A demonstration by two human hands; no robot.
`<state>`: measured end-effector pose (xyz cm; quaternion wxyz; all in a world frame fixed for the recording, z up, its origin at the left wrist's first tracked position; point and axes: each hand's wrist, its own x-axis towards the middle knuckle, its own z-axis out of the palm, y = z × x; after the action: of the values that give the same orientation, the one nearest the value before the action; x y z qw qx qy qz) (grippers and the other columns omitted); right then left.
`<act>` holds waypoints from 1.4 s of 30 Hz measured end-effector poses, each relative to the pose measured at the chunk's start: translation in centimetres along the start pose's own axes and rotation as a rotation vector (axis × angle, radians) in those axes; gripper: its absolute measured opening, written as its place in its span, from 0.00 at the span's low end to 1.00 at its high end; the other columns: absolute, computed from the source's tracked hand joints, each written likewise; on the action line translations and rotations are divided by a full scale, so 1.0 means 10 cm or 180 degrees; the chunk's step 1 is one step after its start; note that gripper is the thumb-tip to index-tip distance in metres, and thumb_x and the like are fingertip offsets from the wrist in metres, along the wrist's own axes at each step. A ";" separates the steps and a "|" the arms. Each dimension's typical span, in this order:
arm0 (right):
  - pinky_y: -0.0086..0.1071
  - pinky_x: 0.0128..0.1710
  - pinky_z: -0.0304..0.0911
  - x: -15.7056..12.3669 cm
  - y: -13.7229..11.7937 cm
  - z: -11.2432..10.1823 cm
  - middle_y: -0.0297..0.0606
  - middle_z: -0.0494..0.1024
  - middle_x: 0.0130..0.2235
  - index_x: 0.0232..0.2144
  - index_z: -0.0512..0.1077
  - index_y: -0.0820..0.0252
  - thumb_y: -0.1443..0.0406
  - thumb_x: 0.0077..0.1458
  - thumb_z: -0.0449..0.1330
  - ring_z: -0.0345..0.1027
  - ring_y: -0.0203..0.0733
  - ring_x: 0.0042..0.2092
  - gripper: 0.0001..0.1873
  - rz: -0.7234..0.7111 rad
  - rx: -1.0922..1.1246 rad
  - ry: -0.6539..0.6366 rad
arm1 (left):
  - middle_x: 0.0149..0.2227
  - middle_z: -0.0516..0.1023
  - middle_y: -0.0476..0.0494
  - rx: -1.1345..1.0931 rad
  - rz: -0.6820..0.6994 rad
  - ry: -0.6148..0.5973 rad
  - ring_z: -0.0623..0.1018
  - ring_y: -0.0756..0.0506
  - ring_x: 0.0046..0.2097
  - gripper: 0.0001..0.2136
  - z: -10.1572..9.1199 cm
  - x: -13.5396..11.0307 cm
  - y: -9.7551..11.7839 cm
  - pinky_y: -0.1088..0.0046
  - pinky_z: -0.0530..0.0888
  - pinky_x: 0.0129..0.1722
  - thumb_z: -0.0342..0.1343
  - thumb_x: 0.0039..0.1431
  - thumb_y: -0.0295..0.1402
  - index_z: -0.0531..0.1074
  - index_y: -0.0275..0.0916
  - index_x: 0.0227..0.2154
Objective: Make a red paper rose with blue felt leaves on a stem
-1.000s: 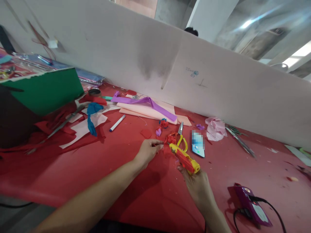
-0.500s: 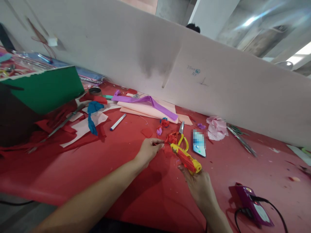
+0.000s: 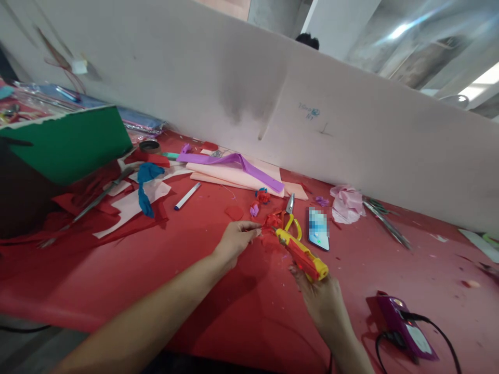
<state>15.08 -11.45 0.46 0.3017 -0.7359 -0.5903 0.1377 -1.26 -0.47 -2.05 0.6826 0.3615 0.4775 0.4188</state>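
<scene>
My left hand (image 3: 234, 241) is closed in a pinch at the edge of a crumpled red crepe paper piece (image 3: 272, 220); a thin dark bit shows at its fingertips. My right hand (image 3: 322, 293) grips a yellow and red hot glue gun (image 3: 302, 254), its nozzle pointing at the red paper, close beside it. Yellow-handled scissors (image 3: 290, 215) lie just behind the nozzle, blades away from me. Small paper flowers in red and blue (image 3: 262, 195) and in purple (image 3: 254, 209) rest behind my left fingertips.
A phone (image 3: 318, 228) lies right of the scissors. A purple power box (image 3: 407, 327) with black cables sits at the front right. Behind are a purple strip (image 3: 234, 161), peach paper (image 3: 230, 176) and a marker (image 3: 187, 196). A white partition (image 3: 175, 78) closes the back.
The glue gun has shifted slightly right, its nozzle drawing back a little from the red paper. My left hand keeps its pinch in nearly the same place. The view has moved slightly.
</scene>
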 end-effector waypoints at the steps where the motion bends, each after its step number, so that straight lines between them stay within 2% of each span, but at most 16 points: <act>1: 0.28 0.19 0.57 -0.02 0.02 -0.03 0.30 0.66 0.19 0.32 0.67 0.57 0.49 0.55 0.52 0.60 0.38 0.20 0.17 -0.0032 0.0003 0.0006 | 0.16 0.68 0.52 0.0012 -0.0007 0.0032 0.61 0.54 0.21 0.04 0.00 0.00 0.00 0.75 0.59 0.25 0.62 0.43 0.27 0.79 0.35 0.25; 5: 0.30 0.22 0.59 -0.07 0.28 -0.19 0.36 0.74 0.28 0.35 0.66 0.55 0.50 0.56 0.52 0.67 0.41 0.25 0.16 -0.0016 -0.0559 -0.0098 | 0.19 0.70 0.51 0.0017 0.0017 0.0091 0.63 0.54 0.22 0.04 0.00 0.02 -0.03 0.75 0.60 0.27 0.63 0.42 0.26 0.79 0.35 0.25; 8: 0.32 0.23 0.58 -0.11 0.65 -0.28 0.40 0.75 0.32 0.34 0.64 0.55 0.53 0.57 0.50 0.70 0.46 0.29 0.12 0.0104 -0.1353 -0.0375 | 0.20 0.71 0.50 -0.0002 0.0068 0.0086 0.63 0.54 0.23 0.04 -0.01 0.02 -0.05 0.75 0.60 0.27 0.63 0.43 0.27 0.79 0.35 0.26; 12: 0.35 0.28 0.61 -0.20 1.13 -0.34 0.46 0.74 0.36 0.38 0.66 0.58 0.62 0.60 0.44 0.72 0.48 0.35 0.12 0.0074 -0.1977 -0.0430 | 0.20 0.71 0.50 -0.0113 0.0177 -0.0015 0.62 0.54 0.23 0.05 -0.01 0.01 -0.05 0.74 0.60 0.28 0.64 0.42 0.29 0.79 0.35 0.25; 14: 0.41 0.33 0.63 -0.23 1.20 -0.34 0.52 0.74 0.41 0.40 0.69 0.61 0.66 0.58 0.44 0.72 0.53 0.39 0.15 0.0017 -0.2229 -0.0385 | 0.20 0.71 0.51 -0.0194 0.0169 -0.0043 0.62 0.54 0.23 0.06 -0.01 0.00 -0.04 0.74 0.60 0.28 0.64 0.42 0.30 0.79 0.35 0.26; 17: 0.55 0.41 0.61 -0.19 0.95 -0.30 0.58 0.69 0.52 0.46 0.69 0.63 0.67 0.53 0.47 0.66 0.64 0.48 0.19 -0.0066 -0.2301 0.0137 | 0.19 0.70 0.52 -0.0280 0.0188 -0.0011 0.62 0.54 0.23 0.07 0.00 -0.02 -0.04 0.75 0.60 0.28 0.65 0.41 0.30 0.79 0.35 0.26; 18: 0.56 0.44 0.60 -0.15 0.79 -0.26 0.55 0.68 0.54 0.47 0.69 0.61 0.66 0.53 0.48 0.64 0.64 0.51 0.20 -0.0190 -0.2050 0.0287 | 0.19 0.70 0.52 -0.0310 0.0215 -0.0004 0.62 0.54 0.23 0.07 0.00 -0.03 -0.04 0.75 0.60 0.27 0.65 0.41 0.31 0.79 0.35 0.26; 20: 0.50 0.48 0.61 0.00 0.43 -0.13 0.48 0.74 0.48 0.43 0.72 0.57 0.61 0.54 0.51 0.67 0.56 0.49 0.16 -0.0499 -0.0838 0.0361 | 0.20 0.71 0.52 -0.0406 0.0247 -0.0029 0.62 0.55 0.23 0.09 0.01 -0.05 -0.04 0.75 0.60 0.27 0.66 0.40 0.32 0.79 0.35 0.27; 21: 0.45 0.46 0.63 0.09 0.26 -0.04 0.45 0.76 0.43 0.39 0.73 0.56 0.59 0.55 0.53 0.69 0.52 0.45 0.13 -0.0423 -0.0166 0.0188 | 0.21 0.72 0.52 -0.0467 0.0253 -0.0059 0.62 0.55 0.23 0.10 0.02 -0.05 -0.03 0.76 0.60 0.27 0.66 0.39 0.33 0.79 0.35 0.27; 23: 0.40 0.42 0.65 0.29 0.00 0.18 0.41 0.78 0.35 0.33 0.74 0.57 0.57 0.53 0.58 0.72 0.46 0.38 0.11 0.0041 0.1049 -0.0004 | 0.22 0.73 0.51 -0.0564 0.0258 -0.0133 0.63 0.55 0.23 0.11 0.02 -0.07 -0.03 0.76 0.61 0.28 0.68 0.37 0.34 0.79 0.36 0.27; 25: 0.38 0.41 0.66 0.47 -0.15 0.39 0.38 0.79 0.33 0.31 0.75 0.57 0.58 0.48 0.64 0.72 0.44 0.36 0.10 0.0318 0.2280 -0.0109 | 0.23 0.75 0.49 -0.0612 0.0266 -0.0214 0.64 0.55 0.24 0.12 0.02 -0.08 -0.01 0.76 0.62 0.28 0.68 0.37 0.34 0.79 0.36 0.28; 28: 0.35 0.42 0.66 0.61 -0.21 0.61 0.34 0.79 0.33 0.31 0.75 0.56 0.62 0.44 0.68 0.72 0.40 0.37 0.10 0.0439 0.3407 -0.0129 | 0.25 0.77 0.48 -0.0657 0.0271 -0.0311 0.66 0.55 0.25 0.10 0.01 -0.08 0.01 0.77 0.63 0.30 0.68 0.39 0.35 0.80 0.37 0.27; 32: 0.34 0.42 0.66 0.61 -0.17 0.68 0.32 0.79 0.33 0.31 0.76 0.55 0.63 0.45 0.68 0.71 0.37 0.36 0.08 0.0478 0.3834 -0.0029 | 0.25 0.78 0.49 -0.0665 0.0289 -0.0343 0.67 0.55 0.26 0.08 0.01 -0.08 0.03 0.77 0.64 0.31 0.67 0.40 0.34 0.80 0.38 0.27; 37: 0.34 0.41 0.65 0.58 -0.15 0.68 0.30 0.78 0.31 0.30 0.75 0.55 0.64 0.45 0.68 0.71 0.36 0.35 0.08 0.0503 0.3795 0.0030 | 0.25 0.79 0.48 -0.0645 0.0238 -0.0378 0.70 0.53 0.27 0.07 0.03 -0.07 0.01 0.76 0.66 0.32 0.66 0.41 0.32 0.80 0.38 0.26; 42: 0.34 0.39 0.65 0.57 -0.16 0.69 0.30 0.77 0.31 0.30 0.73 0.55 0.64 0.45 0.68 0.70 0.36 0.34 0.08 0.0576 0.3738 0.0131 | 0.30 0.81 0.46 -0.0509 0.0320 -0.0440 0.75 0.50 0.32 0.06 0.05 -0.07 -0.05 0.73 0.69 0.38 0.64 0.45 0.32 0.80 0.38 0.29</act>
<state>11.46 -3.92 -3.02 0.6567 -0.4957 -0.3443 0.4521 -0.80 -1.31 -2.11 0.7187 0.3573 0.3757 0.4633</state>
